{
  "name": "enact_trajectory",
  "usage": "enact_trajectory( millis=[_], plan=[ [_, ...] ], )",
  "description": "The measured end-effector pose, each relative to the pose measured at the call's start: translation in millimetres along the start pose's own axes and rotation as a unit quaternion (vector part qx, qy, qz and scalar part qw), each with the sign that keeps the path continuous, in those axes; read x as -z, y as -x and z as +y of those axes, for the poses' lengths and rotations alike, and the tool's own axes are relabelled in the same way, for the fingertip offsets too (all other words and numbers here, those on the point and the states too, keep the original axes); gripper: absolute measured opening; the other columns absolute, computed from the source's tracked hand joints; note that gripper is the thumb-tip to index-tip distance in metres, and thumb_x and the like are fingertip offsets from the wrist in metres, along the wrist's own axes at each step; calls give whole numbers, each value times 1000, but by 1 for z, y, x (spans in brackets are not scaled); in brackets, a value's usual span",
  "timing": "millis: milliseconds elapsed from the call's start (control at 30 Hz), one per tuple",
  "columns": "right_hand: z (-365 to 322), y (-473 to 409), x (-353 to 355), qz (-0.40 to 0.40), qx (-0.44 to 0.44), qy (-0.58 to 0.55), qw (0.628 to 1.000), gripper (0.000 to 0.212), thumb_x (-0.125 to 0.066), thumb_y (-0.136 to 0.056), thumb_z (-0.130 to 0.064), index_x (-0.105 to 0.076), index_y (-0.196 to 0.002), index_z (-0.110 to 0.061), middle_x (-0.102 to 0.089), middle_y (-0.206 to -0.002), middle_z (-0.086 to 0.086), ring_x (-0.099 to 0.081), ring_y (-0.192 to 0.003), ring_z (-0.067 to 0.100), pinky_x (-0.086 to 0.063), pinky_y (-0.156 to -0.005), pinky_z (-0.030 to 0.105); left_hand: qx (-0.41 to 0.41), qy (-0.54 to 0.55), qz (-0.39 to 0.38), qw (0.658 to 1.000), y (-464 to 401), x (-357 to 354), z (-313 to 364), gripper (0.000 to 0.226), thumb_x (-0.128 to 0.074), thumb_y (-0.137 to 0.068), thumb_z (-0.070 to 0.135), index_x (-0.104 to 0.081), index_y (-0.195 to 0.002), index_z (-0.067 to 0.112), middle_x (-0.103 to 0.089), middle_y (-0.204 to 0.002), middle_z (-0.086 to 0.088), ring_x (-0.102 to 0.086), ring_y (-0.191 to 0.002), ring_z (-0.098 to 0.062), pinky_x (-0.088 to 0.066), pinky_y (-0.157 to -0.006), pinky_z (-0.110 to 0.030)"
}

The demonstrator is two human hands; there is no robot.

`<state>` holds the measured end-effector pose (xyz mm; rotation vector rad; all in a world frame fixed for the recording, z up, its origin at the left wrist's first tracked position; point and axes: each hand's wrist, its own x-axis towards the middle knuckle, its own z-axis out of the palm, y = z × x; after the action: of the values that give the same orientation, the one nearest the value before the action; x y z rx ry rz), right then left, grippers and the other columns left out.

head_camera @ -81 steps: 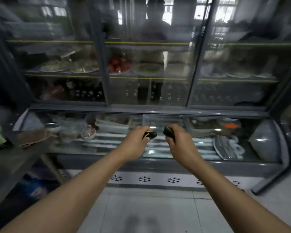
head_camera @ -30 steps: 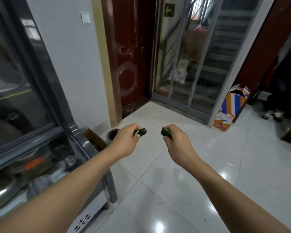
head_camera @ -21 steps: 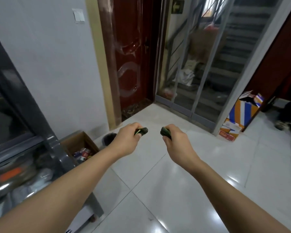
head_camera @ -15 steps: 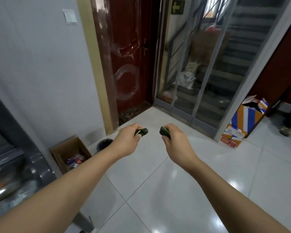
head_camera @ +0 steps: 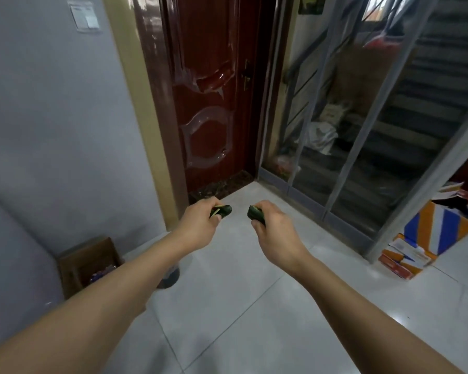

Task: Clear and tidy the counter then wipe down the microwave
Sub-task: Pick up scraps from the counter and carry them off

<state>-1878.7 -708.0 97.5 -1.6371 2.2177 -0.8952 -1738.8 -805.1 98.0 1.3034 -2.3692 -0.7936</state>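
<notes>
No words or numbers can be read; the dark sign (head_camera: 311,4) high beside the door (head_camera: 208,98) shows only blurred yellow marks.

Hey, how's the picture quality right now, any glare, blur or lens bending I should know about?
Head view: bright glare spots sit on the glossy floor tiles at lower right, and streaky reflections cross the red door. The left hand and right hand are fairly sharp, as are the dark green pieces they hold. The cardboard box at left is smeared. The wide lens bows the door frame and the wall.
</notes>
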Motion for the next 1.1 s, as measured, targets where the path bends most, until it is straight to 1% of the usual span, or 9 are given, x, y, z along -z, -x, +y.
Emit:
enact_trajectory(
  millis=[167,267,400,467,567,600,667,867,1100],
  plan=[
    [31,-78,2,-28,41,3,999,14,-50,-95,-16,-50,-109,-14,-55,-105,5,-53,-91,22,-47,-78,37,46,-3,13,999,-60,-10,2,19,-46,-97,17,-54,-114,16,-59,-108,-7,-50,-89,-21,-38,-73,-29],
    [52,-127,4,-55,76,6,996,17,-50,-95,-16,-50,-112,-13,-55,-108,7,-54,-93,23,-47,-79,37,79,13,47,996,-93,-17,7,18,-47,-97,15,-56,-112,14,-59,-107,-8,-51,-91,-21,-38,-75,-28],
    [76,-191,11,-103,130,6,986,18,-51,-95,-17,-51,-113,-15,-56,-109,6,-55,-94,22,-49,-81,38,142,36,95,985,-134,-27,18,18,-47,-96,14,-56,-112,14,-62,-104,-9,-56,-93,-25,-45,-80,-34],
    [85,-220,13,-125,161,9,979,17,-51,-95,-16,-51,-111,-15,-56,-107,5,-55,-94,21,-49,-81,37,171,36,110,978,-152,-32,23,15,-47,-97,14,-55,-110,14,-61,-98,-10,-54,-87,-24,-45,-75,-33],
    [96,-258,10,-153,201,10,968,16,-51,-94,-15,-51,-111,-14,-55,-107,4,-54,-96,22,-47,-81,36,192,42,137,971,-172,-39,29,14,-46,-97,12,-56,-107,13,-55,-91,-4,-48,-80,-18,-32,-61,-23],
    [97,-269,8,-162,211,7,964,17,-51,-94,-15,-51,-111,-14,-55,-108,5,-54,-96,22,-46,-80,36,198,47,144,968,-179,-41,30,15,-47,-97,11,-57,-107,12,-55,-91,-3,-47,-80,-17,-31,-59,-23],
    [99,-289,-1,-180,232,-1,956,16,-51,-94,-13,-51,-110,-12,-55,-108,6,-54,-97,24,-45,-80,36,209,48,156,964,-191,-42,27,16,-47,-96,10,-58,-109,10,-56,-93,-3,-49,-83,-17,-32,-64,-23],
    [86,-351,-47,-229,283,-10,931,18,-51,-93,-12,-52,-111,-11,-55,-111,8,-54,-99,25,-43,-80,34,258,48,204,943,-227,-35,-12,13,-49,-95,10,-57,-106,9,-54,-87,-4,-48,-77,-19,-32,-65,-25],
    [45,-424,-124,-295,322,-2,900,19,-50,-94,-13,-51,-113,-13,-55,-112,6,-55,-100,24,-45,-83,37,321,75,248,911,-276,-12,-96,13,-50,-94,9,-59,-104,11,-60,-96,-8,-55,-91,-25,-38,-74,-26]
  ],
)
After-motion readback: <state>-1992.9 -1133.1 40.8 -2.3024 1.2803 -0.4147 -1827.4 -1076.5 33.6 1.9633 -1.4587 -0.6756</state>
